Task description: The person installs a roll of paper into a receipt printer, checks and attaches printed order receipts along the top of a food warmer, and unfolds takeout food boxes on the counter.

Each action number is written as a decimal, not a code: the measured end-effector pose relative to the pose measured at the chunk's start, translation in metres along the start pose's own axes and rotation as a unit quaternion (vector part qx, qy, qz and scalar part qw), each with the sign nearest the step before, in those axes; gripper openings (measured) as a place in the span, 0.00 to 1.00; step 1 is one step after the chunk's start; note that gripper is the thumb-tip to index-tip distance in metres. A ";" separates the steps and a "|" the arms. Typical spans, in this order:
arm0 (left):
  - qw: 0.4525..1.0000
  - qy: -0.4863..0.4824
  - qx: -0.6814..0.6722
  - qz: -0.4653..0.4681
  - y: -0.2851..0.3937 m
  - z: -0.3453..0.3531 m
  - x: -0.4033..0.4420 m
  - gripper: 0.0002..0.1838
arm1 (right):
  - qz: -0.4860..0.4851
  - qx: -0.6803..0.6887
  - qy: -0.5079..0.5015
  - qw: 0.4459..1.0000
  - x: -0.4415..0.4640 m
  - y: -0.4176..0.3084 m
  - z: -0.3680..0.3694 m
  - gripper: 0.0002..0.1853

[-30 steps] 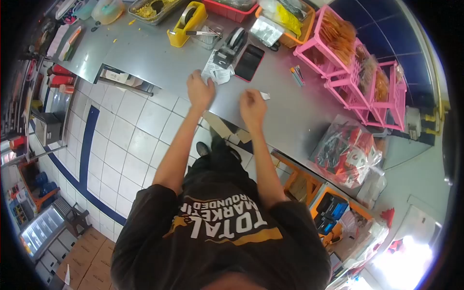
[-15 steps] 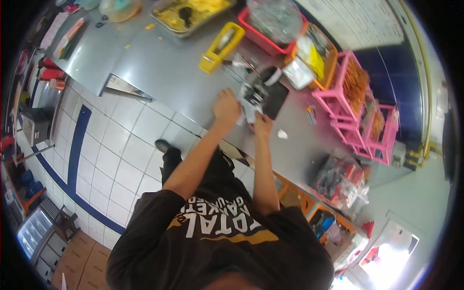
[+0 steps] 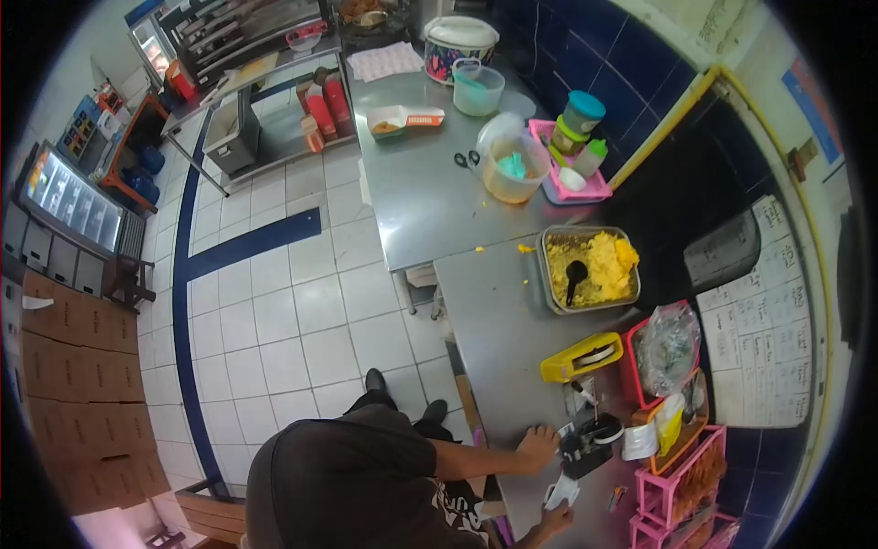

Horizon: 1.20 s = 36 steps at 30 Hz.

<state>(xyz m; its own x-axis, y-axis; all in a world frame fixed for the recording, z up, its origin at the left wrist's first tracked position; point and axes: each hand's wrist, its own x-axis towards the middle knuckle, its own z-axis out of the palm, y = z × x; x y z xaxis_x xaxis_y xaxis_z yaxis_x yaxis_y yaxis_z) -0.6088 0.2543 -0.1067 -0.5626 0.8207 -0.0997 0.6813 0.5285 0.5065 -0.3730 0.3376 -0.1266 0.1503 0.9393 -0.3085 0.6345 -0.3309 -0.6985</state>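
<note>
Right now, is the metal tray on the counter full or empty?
Neither: the metal tray is partly full. Yellow food is heaped toward one side and lower on the other, where a black scoop rests.

Two metal work surfaces before me, meeting at a seam. Near one (image 3: 494, 320): metal pan (image 3: 546, 279) of yellow food, yellow tape dispenser (image 3: 581, 357), red basket (image 3: 630, 361) beside it, black device (image 3: 585, 448), pink rack (image 3: 653, 494) toward the wall side. Far one (image 3: 416, 210): scissors (image 3: 466, 160) near a clear tub (image 3: 512, 194), pink tray (image 3: 599, 190) just beyond, paper food tray (image 3: 402, 123), patterned pot (image 3: 460, 64), pale cloth (image 3: 384, 61). I note yellow scraps (image 3: 525, 248) around the seam.
</note>
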 end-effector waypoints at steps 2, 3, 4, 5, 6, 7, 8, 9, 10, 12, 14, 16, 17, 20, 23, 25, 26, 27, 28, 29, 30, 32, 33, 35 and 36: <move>0.998 0.060 -0.016 -0.011 0.007 0.001 0.000 0.18 | -0.299 -0.175 0.018 0.938 0.044 0.083 -0.006 0.22; 0.999 0.038 0.021 -0.008 0.007 0.005 0.004 0.17 | -0.429 -0.247 0.067 0.866 0.069 0.127 -0.010 0.26; 0.998 0.014 0.056 -0.005 0.007 0.010 0.006 0.17 | -0.366 -0.145 0.039 0.918 0.044 0.107 -0.009 0.23; 0.998 0.013 0.058 -0.004 0.006 0.015 0.009 0.17 | -0.300 -0.020 0.023 0.953 0.014 0.080 -0.008 0.21; 0.998 0.002 0.067 -0.007 0.006 0.016 0.013 0.16 | -0.237 0.102 0.023 0.966 -0.028 0.037 -0.007 0.19; 0.997 -0.010 0.074 -0.010 0.007 0.016 0.017 0.15 | -0.221 0.095 0.018 0.971 -0.047 0.018 -0.010 0.19; 0.997 -0.009 0.073 -0.009 0.004 0.016 0.021 0.15 | -0.205 0.088 0.013 0.975 -0.065 0.000 -0.013 0.19; 0.997 -0.066 0.010 -0.025 0.000 0.013 0.026 0.14 | -0.172 0.075 0.003 0.982 -0.073 -0.007 -0.016 0.19; 0.990 -0.121 -0.055 -0.040 -0.001 0.011 0.031 0.13 | -0.174 0.075 0.006 0.982 -0.064 0.007 -0.019 0.19; 0.983 -0.161 -0.086 -0.004 -0.010 0.005 0.038 0.12 | -0.264 -0.038 0.011 0.964 -0.047 0.031 -0.012 0.16; 0.972 -0.201 -0.119 0.031 -0.022 -0.011 0.043 0.11 | -0.187 0.066 -0.033 0.980 -0.050 0.027 -0.005 0.14; 0.940 -0.303 -0.030 0.152 -0.036 -0.046 0.044 0.14 | -0.112 0.167 -0.082 0.976 -0.051 0.013 0.002 0.13; 0.931 -0.333 -0.048 0.145 -0.054 -0.070 0.044 0.15 | -0.272 0.065 -0.116 0.953 -0.048 0.008 0.010 0.11; 0.923 -0.258 -0.264 0.109 -0.156 -0.139 0.015 0.15 | 0.068 0.376 -0.356 0.853 -0.132 -0.123 0.054 0.12; 0.926 -0.022 -0.355 0.124 -0.284 -0.205 -0.032 0.14 | 0.061 0.279 -0.418 0.862 -0.200 -0.202 0.164 0.26; 0.918 0.100 -0.381 0.038 -0.357 -0.264 -0.077 0.13 | -0.031 0.251 -0.625 0.738 -0.259 -0.255 0.254 0.25; 0.906 0.146 -0.397 -0.006 -0.390 -0.291 -0.101 0.13 | -0.075 0.231 -0.668 0.703 -0.305 -0.283 0.295 0.27; 0.861 0.198 -0.466 -0.053 -0.411 -0.319 -0.127 0.13 | -0.099 0.226 -0.705 0.665 -0.367 -0.322 0.319 0.29; 0.808 0.246 -0.527 -0.099 -0.438 -0.347 -0.149 0.14 | -0.108 0.223 -0.741 0.624 -0.409 -0.340 0.354 0.27; 0.812 0.234 -0.524 -0.104 -0.468 -0.363 -0.168 0.14 | -0.082 0.199 -0.758 0.616 -0.449 -0.353 0.388 0.24; 0.804 0.302 -0.496 -0.129 -0.497 -0.380 -0.185 0.15 | -0.059 0.170 -0.776 0.605 -0.485 -0.362 0.416 0.21; 0.816 0.411 -0.373 -0.160 -0.548 -0.425 -0.218 0.18 | -0.040 0.158 -0.808 0.566 -0.552 -0.385 0.456 0.18; 0.814 0.423 -0.363 -0.163 -0.574 -0.450 -0.228 0.18 | -0.028 0.144 -0.838 0.526 -0.586 -0.401 0.479 0.16; 0.862 0.473 -0.119 -0.135 -0.622 -0.491 -0.244 0.21 | -0.079 0.122 -0.841 0.520 -0.647 -0.425 0.521 0.16; 0.854 0.479 -0.126 -0.160 -0.638 -0.519 -0.246 0.26 | -0.129 0.108 -0.833 0.527 -0.674 -0.438 0.543 0.16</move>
<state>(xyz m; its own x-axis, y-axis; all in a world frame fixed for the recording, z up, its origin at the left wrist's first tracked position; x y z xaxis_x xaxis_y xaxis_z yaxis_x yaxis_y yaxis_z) -1.1481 -0.3980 0.0395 -0.9081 0.0253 0.4180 0.3667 0.5302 0.7645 -1.1638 -0.1999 0.0369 -0.9083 -0.3687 -0.1977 0.3422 -0.3830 -0.8580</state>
